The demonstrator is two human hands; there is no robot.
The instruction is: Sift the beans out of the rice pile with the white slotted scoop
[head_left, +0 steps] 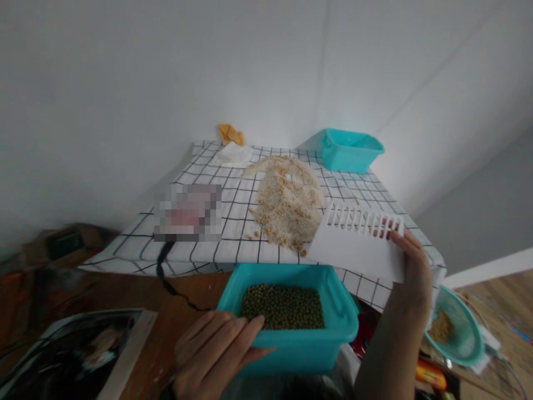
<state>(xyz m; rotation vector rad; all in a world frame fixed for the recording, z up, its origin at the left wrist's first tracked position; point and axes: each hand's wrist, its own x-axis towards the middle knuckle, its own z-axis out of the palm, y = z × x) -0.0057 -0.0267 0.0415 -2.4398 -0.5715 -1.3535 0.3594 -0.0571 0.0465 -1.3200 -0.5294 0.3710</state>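
Head view: the grain heap (291,203) lies left of our nearer right grip (416,264), pinching a slotted board (358,250); our left grip (216,347) clasps a bin (308,336).

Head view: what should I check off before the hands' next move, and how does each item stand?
1. Right hand has a grip on the slotted white board: ok.
2. Left hand is at the near tub: ok, by its near rim.
3. Green beans lie inside that tub: ok.
4. Near tub's support from below: cannot tell, underside hidden.
5. Pile is all one kind: not ok, yellow pieces mix with pale grains.
6. Far tub is empty: cannot tell, its bottom is hidden.
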